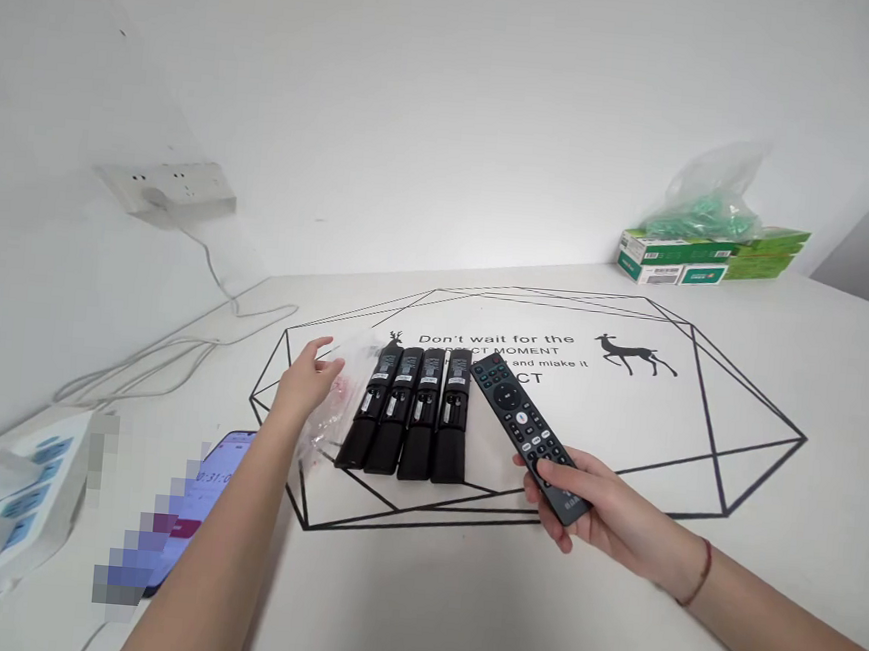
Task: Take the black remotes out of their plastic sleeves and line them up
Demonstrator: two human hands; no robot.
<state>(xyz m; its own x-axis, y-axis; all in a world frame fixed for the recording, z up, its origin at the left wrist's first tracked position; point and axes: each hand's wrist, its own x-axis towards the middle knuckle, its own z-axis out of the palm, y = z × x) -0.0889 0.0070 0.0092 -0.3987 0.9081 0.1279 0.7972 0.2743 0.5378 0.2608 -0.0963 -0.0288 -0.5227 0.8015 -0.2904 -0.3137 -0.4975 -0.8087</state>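
Evidently, 1 remote sat in the right hand and 4 lay face down

On the counter (398,603), the 4 black remotes (416,449) lay in a close row, their battery bays (424,407) facing up and apparently uncovered. Taking that row as the clock's centre, the held remote (522,416) was at 3 o'clock, keys upward, its far end pointing towards 11. The right hand (616,510) gripped its near end, thumb across the key face and fingers wrapped round beneath; whether the shell touched the counter, I could not tell. The left hand (308,378) was at about 10 o'clock, partly open with loosely bent fingers and seemingly nothing in its grasp. Clear plastic film (321,432) lay just beside it, though contact was uncertain. A phone (193,522) lay near 8 o'clock.

Each remote looked light and stiff, a slim plastic shell that would hardly flex but could slide on its smooth sides. The long edges near mid-length looked the best hold for the keyed remote, keeping pressure off the buttons. For the 4 in the row, the solid ends seemed safer than the bays, where small contacts could bend. The film looked soft, slippery and likely to crumple, so a pinch at its edge would suit it.
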